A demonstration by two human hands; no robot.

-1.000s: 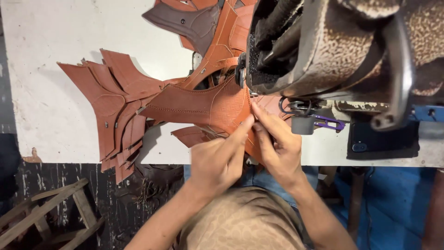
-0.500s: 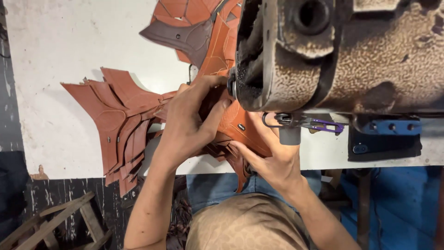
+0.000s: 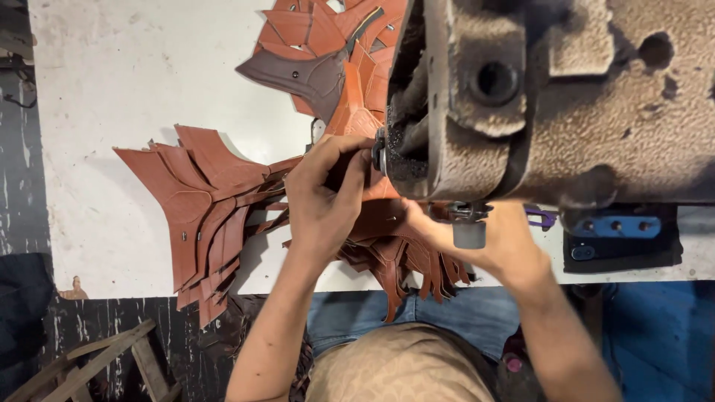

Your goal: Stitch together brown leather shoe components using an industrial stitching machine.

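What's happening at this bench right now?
A person sits at a white table in front of a worn, heavy sewing machine. The left hand presses on a brown leather piece right beside the machine's head, fingers curled on it. The right hand lies under the machine's arm, partly hidden. A fan of stacked leather pieces lies to the left, and more hang over the table edge toward the person's lap.
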